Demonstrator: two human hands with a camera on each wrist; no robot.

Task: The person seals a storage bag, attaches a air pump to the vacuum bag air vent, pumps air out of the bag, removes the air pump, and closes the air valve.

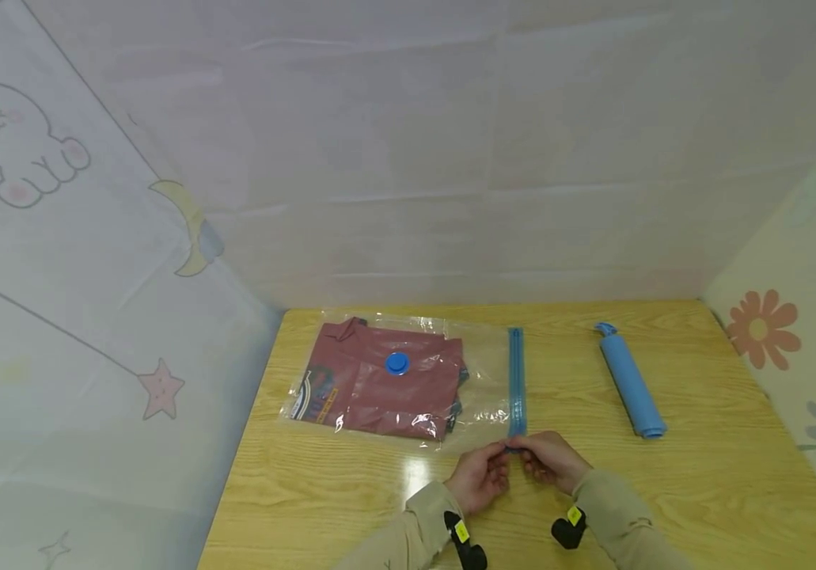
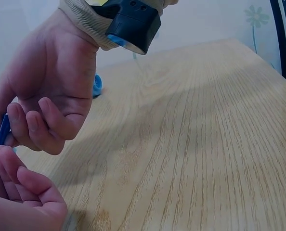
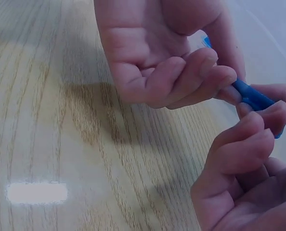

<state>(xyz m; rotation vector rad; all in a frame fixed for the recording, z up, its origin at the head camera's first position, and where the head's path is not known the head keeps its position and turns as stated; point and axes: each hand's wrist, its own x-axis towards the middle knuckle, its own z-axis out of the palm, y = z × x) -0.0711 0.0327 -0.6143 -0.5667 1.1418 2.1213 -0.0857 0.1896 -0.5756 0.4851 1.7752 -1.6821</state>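
A clear vacuum storage bag point(image 1: 484, 368) lies flat with a folded maroon shirt point(image 1: 400, 400) inside and a round blue valve point(image 1: 396, 363) on top. Along its right side runs a blue zip strip point(image 1: 517, 380). At the near end of that strip, my left hand point(image 1: 477, 479) and right hand point(image 1: 553, 461) meet, each pinching the blue edge point(image 3: 256, 97) between thumb and fingertips. Their other fingers are curled loosely, as the left wrist view shows of the right hand point(image 2: 51, 86). The fingertips partly cover the strip's end.
A blue hand pump point(image 1: 631, 384) lies on the right of the wooden table point(image 1: 721, 475), its handle toward the back. Pale printed cloth walls point(image 1: 415, 198) stand behind the table and at both sides.
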